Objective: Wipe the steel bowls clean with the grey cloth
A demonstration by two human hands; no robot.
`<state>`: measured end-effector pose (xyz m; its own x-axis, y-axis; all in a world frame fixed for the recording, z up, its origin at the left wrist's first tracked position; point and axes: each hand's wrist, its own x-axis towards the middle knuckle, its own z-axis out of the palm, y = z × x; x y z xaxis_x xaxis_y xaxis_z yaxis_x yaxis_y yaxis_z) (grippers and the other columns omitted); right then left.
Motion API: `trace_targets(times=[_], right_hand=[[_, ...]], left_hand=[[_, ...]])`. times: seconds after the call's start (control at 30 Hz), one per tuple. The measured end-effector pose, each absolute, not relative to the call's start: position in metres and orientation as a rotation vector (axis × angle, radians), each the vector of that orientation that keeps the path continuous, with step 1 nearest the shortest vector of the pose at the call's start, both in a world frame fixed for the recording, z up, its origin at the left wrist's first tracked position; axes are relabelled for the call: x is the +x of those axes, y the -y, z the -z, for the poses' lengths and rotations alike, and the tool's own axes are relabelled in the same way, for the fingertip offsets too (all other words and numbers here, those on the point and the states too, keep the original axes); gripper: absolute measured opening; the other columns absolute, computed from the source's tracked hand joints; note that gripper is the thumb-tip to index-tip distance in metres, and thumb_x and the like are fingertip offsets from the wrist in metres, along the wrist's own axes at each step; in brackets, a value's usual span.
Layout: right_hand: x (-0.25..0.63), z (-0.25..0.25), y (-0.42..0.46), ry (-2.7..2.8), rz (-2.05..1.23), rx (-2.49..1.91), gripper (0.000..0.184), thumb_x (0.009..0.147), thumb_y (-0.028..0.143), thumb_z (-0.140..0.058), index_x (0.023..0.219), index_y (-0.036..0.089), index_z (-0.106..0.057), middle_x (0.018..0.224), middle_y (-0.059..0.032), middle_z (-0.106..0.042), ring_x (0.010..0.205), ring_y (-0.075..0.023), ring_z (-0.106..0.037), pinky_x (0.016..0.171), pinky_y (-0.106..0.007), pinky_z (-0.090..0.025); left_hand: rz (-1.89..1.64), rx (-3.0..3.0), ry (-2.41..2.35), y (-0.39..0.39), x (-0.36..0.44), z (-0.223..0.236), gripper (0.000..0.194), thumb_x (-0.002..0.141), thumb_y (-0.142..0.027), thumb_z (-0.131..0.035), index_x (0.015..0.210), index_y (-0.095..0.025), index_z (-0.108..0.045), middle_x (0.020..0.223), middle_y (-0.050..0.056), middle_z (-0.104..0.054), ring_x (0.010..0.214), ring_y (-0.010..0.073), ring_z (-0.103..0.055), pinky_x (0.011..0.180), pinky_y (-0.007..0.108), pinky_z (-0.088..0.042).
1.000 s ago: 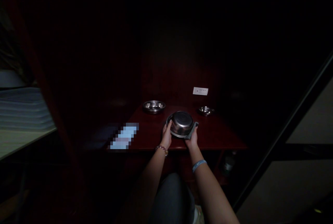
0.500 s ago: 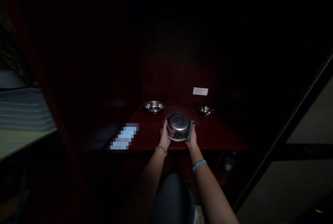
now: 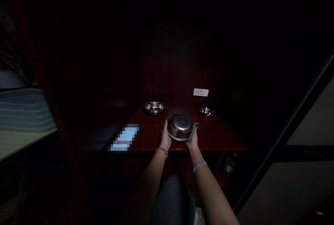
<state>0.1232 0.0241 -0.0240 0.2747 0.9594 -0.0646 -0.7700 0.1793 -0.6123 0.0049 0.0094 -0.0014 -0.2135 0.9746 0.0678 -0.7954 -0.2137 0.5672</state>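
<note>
Held bottom-up between my two hands is a shiny steel bowl [image 3: 180, 124] with a flared rim. My left hand [image 3: 165, 138] grips its left rim, thumb along the side and the other fingers hidden beneath. On the right, my right hand [image 3: 192, 141] presses a grey cloth [image 3: 193, 133] against the bowl's rim and side. A wider steel bowl [image 3: 154, 107] stands upright behind to the left. Farther right sits a smaller steel bowl [image 3: 206, 112], also upright.
The dark red desk [image 3: 216, 134] has a wall behind it with a white power socket [image 3: 200, 92]. A pixelated bright patch [image 3: 125, 137] covers the desk's left front. Stacked clear trays [image 3: 24, 110] stand far left. Below the desk at right is a bottle [image 3: 229, 165].
My right hand and the cloth have shifted slightly along the bowl's right edge, and the bowl has tilted a little. The other bowls stay where they were.
</note>
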Motion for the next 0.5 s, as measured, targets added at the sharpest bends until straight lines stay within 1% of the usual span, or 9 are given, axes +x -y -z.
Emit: trace_targets(times=[0.17,0.27,0.5], right_hand=[[0.1239,0.0249,-0.0231,0.385,-1.287,-0.57,0.049,0.103,0.05,-0.033,0.108,0.021,-0.073,0.102,-0.0014,-0.081,0.104,-0.0165,-0.075,0.107,-0.036,-0.052],[0.1231,0.0254,-0.0233,0.42,-1.265,-0.584,0.046,0.102,0.05,-0.038,0.109,0.021,-0.073,0.102,-0.0016,-0.081,0.105,-0.0167,-0.075,0.107,-0.038,-0.052],[0.1208,0.0252,-0.0222,0.669,-1.169,-0.585,0.04,0.095,0.052,-0.05,0.105,0.022,-0.074,0.105,-0.0068,-0.08,0.114,-0.022,-0.071,0.108,-0.041,-0.053]], left_hand=[[-1.774,0.57,-0.472,-0.008,0.0063,0.003,0.034,0.089,-0.039,-0.069,0.115,-0.017,-0.073,0.13,0.009,-0.071,0.132,0.0231,-0.059,0.117,0.038,-0.039],[-1.787,0.588,-0.514,-0.0071,0.0067,0.0023,0.033,0.086,-0.036,-0.074,0.113,-0.017,-0.074,0.13,0.01,-0.071,0.129,0.024,-0.06,0.117,0.039,-0.039],[-1.788,0.534,-0.556,-0.0064,0.0062,0.0,0.031,0.086,-0.036,-0.075,0.11,-0.017,-0.074,0.125,0.01,-0.073,0.124,0.0246,-0.063,0.114,0.04,-0.043]])
